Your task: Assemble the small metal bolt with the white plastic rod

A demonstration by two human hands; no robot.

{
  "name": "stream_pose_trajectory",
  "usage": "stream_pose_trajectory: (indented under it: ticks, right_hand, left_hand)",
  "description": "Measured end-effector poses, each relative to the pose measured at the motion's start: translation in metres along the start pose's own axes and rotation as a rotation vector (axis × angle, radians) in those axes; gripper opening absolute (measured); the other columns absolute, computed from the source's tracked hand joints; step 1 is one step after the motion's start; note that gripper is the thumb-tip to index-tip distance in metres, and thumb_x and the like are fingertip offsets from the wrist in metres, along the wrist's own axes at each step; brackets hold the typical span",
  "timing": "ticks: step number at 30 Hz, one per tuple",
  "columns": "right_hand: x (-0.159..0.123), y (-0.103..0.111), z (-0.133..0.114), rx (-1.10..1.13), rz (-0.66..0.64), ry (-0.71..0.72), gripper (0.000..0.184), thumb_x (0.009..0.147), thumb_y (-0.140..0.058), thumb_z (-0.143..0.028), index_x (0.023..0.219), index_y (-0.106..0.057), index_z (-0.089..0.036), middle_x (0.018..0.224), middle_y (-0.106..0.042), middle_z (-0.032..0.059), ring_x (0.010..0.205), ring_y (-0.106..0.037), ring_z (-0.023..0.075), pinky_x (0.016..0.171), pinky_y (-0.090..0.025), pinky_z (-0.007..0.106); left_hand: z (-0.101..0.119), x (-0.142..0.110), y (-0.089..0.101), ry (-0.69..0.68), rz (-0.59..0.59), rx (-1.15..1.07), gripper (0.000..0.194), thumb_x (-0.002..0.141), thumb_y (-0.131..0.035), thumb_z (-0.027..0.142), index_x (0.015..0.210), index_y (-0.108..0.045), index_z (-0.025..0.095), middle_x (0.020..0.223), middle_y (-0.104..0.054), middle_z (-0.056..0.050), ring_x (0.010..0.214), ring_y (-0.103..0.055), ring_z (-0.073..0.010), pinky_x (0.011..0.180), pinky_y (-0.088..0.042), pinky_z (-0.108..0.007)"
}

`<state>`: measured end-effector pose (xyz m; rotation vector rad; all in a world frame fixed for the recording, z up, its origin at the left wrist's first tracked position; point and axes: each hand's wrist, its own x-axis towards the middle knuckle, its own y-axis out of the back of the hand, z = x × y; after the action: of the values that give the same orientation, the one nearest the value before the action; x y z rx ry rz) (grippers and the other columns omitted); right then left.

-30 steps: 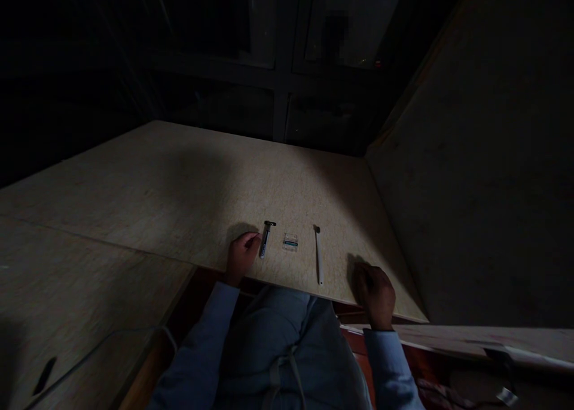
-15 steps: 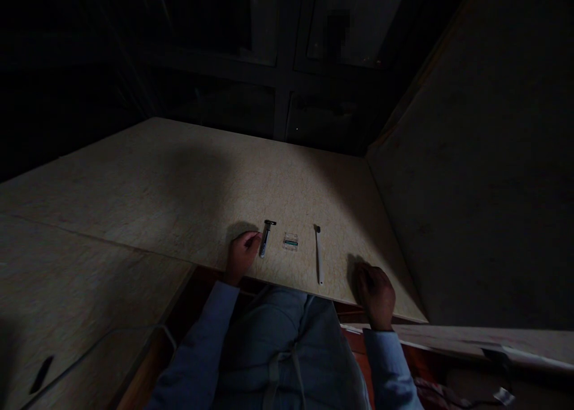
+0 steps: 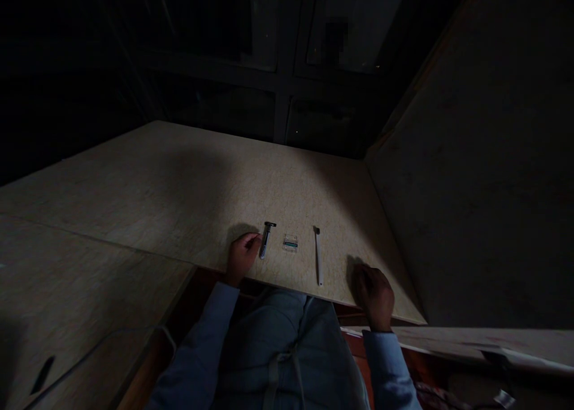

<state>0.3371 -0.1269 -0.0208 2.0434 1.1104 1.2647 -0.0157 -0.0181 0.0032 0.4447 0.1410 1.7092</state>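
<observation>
My left hand [image 3: 243, 256] rests on the tabletop near its front edge, fingers curled in, beside a razor [image 3: 265, 244]. The razor lies with its head pointing away from me, close to my fingertips; whether they touch it I cannot tell. Right of it is a small clear plastic case [image 3: 290, 243] with a dark green strip inside. Further right lies a toothbrush [image 3: 319, 260] with a pale handle and dark bristles, its head pointing away. On the right side my right hand [image 3: 376, 295] sits loosely closed at the table edge, with nothing visible in it.
The pale, stone-patterned table [image 3: 251, 183] reaches back to dark windows [image 3: 251, 105]. A wall [image 3: 475, 207] rises along its right side. At lower left, a cable [image 3: 103, 338] and a small dark object [image 3: 42, 374] lie on an adjoining surface.
The view has tilted very slightly. Both hands and the razor, case and toothbrush stay where they were.
</observation>
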Motion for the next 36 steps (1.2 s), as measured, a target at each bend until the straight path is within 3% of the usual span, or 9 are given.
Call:
stream_pose_trajectory:
  ticks: [15, 21, 25, 28, 31, 34, 36]
  right_hand:
    - [0.000, 0.001, -0.002, 0.018, -0.014, -0.014, 0.041, 0.098, -0.044, -0.045, 0.098, -0.073, -0.016, 0.093, -0.073, 0.0134, 0.085, -0.066, 0.0255, 0.073, -0.048, 0.035]
    - [-0.001, -0.001, 0.000, 0.021, -0.008, -0.006, 0.048, 0.098, -0.041, -0.051, 0.098, -0.073, -0.016, 0.093, -0.073, 0.0144, 0.086, -0.065, 0.0262, 0.074, -0.048, 0.036]
    - [0.000, -0.001, -0.001, 0.034, 0.010, -0.002, 0.052, 0.098, -0.039, -0.055, 0.095, -0.073, -0.016, 0.090, -0.072, 0.0142, 0.083, -0.064, 0.0255, 0.072, -0.048, 0.036]
    - [0.000, -0.001, -0.002, 0.036, 0.012, -0.004, 0.053, 0.098, -0.038, -0.057, 0.094, -0.073, -0.017, 0.089, -0.072, 0.0139, 0.082, -0.065, 0.0254, 0.071, -0.047, 0.035]
    - [-0.001, -0.001, -0.002, 0.029, 0.013, -0.011, 0.053, 0.098, -0.038, -0.056, 0.094, -0.073, -0.016, 0.089, -0.072, 0.0139, 0.082, -0.065, 0.0255, 0.071, -0.047, 0.035]
    - [-0.001, 0.000, -0.003, 0.031, 0.005, -0.010, 0.051, 0.098, -0.039, -0.054, 0.095, -0.073, -0.016, 0.091, -0.072, 0.0139, 0.084, -0.065, 0.0253, 0.073, -0.047, 0.035]
    - [-0.001, 0.000, -0.003, 0.039, -0.003, -0.007, 0.049, 0.098, -0.041, -0.053, 0.097, -0.073, -0.015, 0.093, -0.072, 0.0138, 0.085, -0.065, 0.0251, 0.073, -0.048, 0.035]
  left_hand:
    - [-0.003, 0.006, -0.004, -0.029, -0.020, 0.059, 0.028, 0.084, -0.056, 0.041, 0.087, -0.073, 0.019, 0.081, -0.077, -0.007, 0.073, -0.071, -0.0191, 0.066, -0.054, -0.027]
    - [0.014, 0.017, -0.014, 0.015, -0.067, 0.376, 0.027, 0.078, -0.070, 0.043, 0.096, -0.073, 0.023, 0.079, -0.077, -0.006, 0.072, -0.071, -0.0211, 0.063, -0.049, -0.027]
    - [0.021, 0.024, -0.020, 0.061, -0.105, 0.497, 0.010, 0.079, -0.067, 0.031, 0.084, -0.072, 0.024, 0.080, -0.077, -0.006, 0.074, -0.071, -0.0208, 0.061, -0.045, -0.026]
    - [0.021, 0.023, -0.020, 0.069, -0.076, 0.327, 0.008, 0.077, -0.064, 0.026, 0.078, -0.071, 0.022, 0.078, -0.076, -0.005, 0.074, -0.070, -0.0200, 0.064, -0.047, -0.027]
    - [0.026, 0.013, -0.017, 0.081, -0.080, -0.013, 0.012, 0.073, -0.065, 0.030, 0.077, -0.068, 0.019, 0.071, -0.072, -0.002, 0.068, -0.066, -0.0167, 0.061, -0.048, -0.025]
    - [0.044, -0.001, -0.012, 0.246, -0.154, -0.342, 0.021, 0.074, -0.065, 0.040, 0.078, -0.062, 0.019, 0.060, -0.060, 0.003, 0.048, -0.053, -0.0106, 0.045, -0.039, -0.022]
    - [0.060, -0.011, -0.012, 0.333, -0.165, -0.552, 0.024, 0.072, -0.068, 0.040, 0.079, -0.059, 0.019, 0.062, -0.059, 0.004, 0.046, -0.051, -0.0089, 0.043, -0.037, -0.021]
